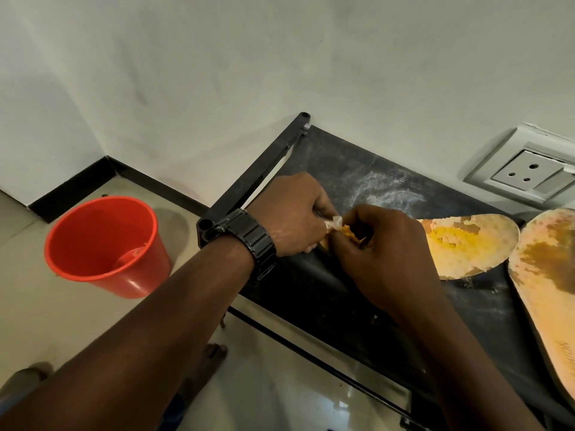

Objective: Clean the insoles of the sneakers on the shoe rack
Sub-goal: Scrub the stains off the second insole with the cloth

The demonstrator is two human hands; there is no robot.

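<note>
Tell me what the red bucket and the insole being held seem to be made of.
Red bucket: it looks like glossy moulded plastic, judging by its smooth walls and soft highlights. Held insole: probably foam under a thin pale lining; it is matte, and the lining has flaked away to show crumbly yellow material.

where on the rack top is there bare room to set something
Bare: the dusty shelf back between the corner post and the left hand, and the front strip beside the right forearm. Crowded: the right end, where two insoles lie and the right hand grips the yellow-stained insole.
</note>
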